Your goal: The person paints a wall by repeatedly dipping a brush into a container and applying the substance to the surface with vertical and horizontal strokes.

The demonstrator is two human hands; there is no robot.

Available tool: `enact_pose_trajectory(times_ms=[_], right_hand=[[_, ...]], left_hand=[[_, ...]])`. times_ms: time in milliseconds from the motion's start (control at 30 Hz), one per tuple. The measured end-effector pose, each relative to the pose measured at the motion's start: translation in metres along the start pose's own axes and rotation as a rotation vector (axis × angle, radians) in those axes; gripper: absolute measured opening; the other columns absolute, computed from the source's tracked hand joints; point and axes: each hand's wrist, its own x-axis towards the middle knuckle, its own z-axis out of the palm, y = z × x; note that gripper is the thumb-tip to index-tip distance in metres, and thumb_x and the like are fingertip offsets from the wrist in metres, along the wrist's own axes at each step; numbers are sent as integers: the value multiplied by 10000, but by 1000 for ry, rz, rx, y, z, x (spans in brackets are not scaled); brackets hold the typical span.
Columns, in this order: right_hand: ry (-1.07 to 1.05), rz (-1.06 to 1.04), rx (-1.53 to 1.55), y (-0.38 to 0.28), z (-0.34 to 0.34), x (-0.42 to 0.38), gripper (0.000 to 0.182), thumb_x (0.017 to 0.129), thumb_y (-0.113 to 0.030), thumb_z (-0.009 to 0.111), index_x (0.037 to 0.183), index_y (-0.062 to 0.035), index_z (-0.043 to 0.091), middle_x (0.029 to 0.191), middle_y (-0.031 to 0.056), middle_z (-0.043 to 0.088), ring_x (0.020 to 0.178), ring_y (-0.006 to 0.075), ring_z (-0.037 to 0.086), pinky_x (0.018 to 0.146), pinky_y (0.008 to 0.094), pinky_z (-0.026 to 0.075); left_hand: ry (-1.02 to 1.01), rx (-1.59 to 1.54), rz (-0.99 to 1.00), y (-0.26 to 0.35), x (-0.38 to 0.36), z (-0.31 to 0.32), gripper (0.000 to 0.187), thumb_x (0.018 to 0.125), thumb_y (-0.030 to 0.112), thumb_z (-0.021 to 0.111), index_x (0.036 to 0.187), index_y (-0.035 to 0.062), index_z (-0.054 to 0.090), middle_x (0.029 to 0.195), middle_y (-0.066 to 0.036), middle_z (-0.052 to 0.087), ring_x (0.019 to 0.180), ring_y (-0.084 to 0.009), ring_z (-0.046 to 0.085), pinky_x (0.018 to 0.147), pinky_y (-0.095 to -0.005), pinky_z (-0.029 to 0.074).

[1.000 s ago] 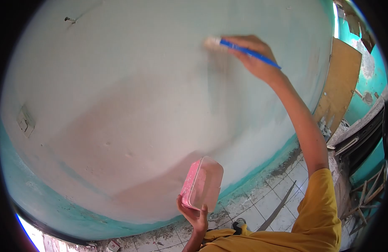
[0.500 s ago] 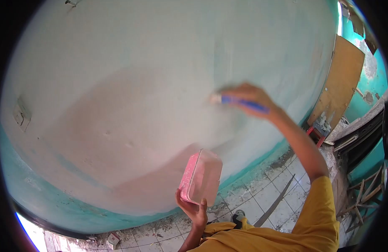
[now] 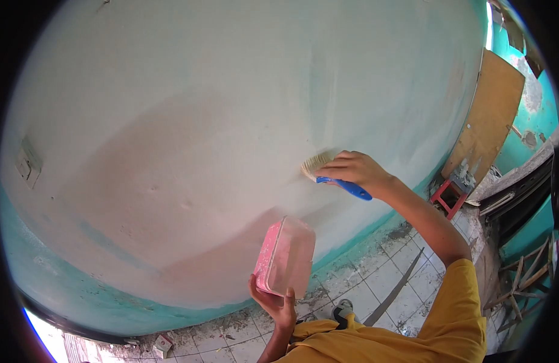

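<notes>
Right hand: the right hand (image 3: 358, 169) is closed around the blue plastic handle of a flat paintbrush with pale bristles (image 3: 331, 172); the fingers (image 3: 346, 163) wrap the handle near the ferrule, and the bristle tips press against the wall.

Left hand: the left hand (image 3: 278, 302) cups from below a translucent rectangular plastic tub smeared with pink paint (image 3: 285, 257), fingers curled under its lower edge, thumb on the near rim; the tub is tilted up on end, just in front of the wall.

Brush position: low on the right part of the large plastered wall (image 3: 219, 109), above and to the right of the tub, apart from it.

Progress: the centre and lower-left of the wall carry a pale pink wash; the upper and right areas remain whitish-green, and the turquoise band along the base is uncovered. Judged so, the coat seems partly laid, with much surface left.

Appearance of the work: coverage is thin and uneven, fading at its edges; whether it is wet cannot be told through the lens distortion.

Surroundings: tiled floor with debris (image 3: 388, 278), a brown board leaning at the corner (image 3: 488, 115), a small red stool (image 3: 447, 196).
</notes>
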Motion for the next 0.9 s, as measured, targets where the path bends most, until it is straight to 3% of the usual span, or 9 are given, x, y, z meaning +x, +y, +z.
enact_pose_trajectory(times_ms=[100,133,167,233,333,467,667,733,900], right_hand=[[-133,380,537,15,-30,27,311,873,-124,707,1181,-162,721,1073,5,724,839,192,647,780,294,520],[134,21,31,20,-49,47,273,907,-116,679,1177,-121,720,1102,41,728,904,191,671,811,308,524],[180,67,249,46,-54,70,241,923,-164,657,1150,-188,735,1121,16,729,968,207,670,880,272,482],[547,-27,-146,45,-94,103,252,880,-158,710,1130,-157,736,1084,29,730,965,243,664,868,341,530],[661,34,-354,33,-120,122,249,876,-148,714,1123,-140,736,1088,37,725,991,250,652,875,336,529],[395,-35,-193,26,-57,69,415,787,-109,708,1195,-179,691,1088,27,683,888,271,603,777,351,510],[-181,12,6,1,-14,-9,378,890,-231,661,1267,-245,637,1104,-7,665,992,231,628,861,348,508],[-130,31,-81,6,-49,21,354,905,-203,656,1257,-238,655,1125,2,682,1013,230,638,879,358,513],[415,66,-188,7,-126,106,302,862,-116,708,1158,-169,717,1113,32,716,965,251,654,842,351,536]], left_hand=[[-4,1,3,0,2,-1,1025,819,346,775,1523,27,101,1487,-173,208,1408,-311,238,1148,-483,223],[-11,6,2,1,1,-2,1023,820,342,775,1523,29,101,1487,-173,210,1408,-311,238,1149,-483,222],[-13,5,1,0,0,-3,1023,820,342,775,1523,29,101,1487,-173,210,1408,-311,238,1149,-483,222],[-18,-10,11,-4,1,-3,1026,819,345,777,1523,31,100,1486,-174,210,1407,-311,240,1149,-484,222],[-31,-45,-14,-1,1,-2,1029,819,343,779,1523,30,96,1485,-177,211,1406,-313,243,1149,-485,223],[-22,-3,18,-3,3,-2,1032,818,339,782,1522,28,94,1483,-180,212,1403,-318,247,1148,-486,227],[11,-18,38,12,3,5,1022,822,333,780,1521,27,99,1483,-180,211,1402,-320,248,1146,-484,230],[-7,-17,65,10,4,4,1013,825,333,777,1521,29,106,1488,-180,207,1403,-319,248,1146,-484,231],[-13,-24,55,6,4,2,1014,824,348,778,1519,25,114,1491,-181,206,1406,-322,246,1146,-490,228]])
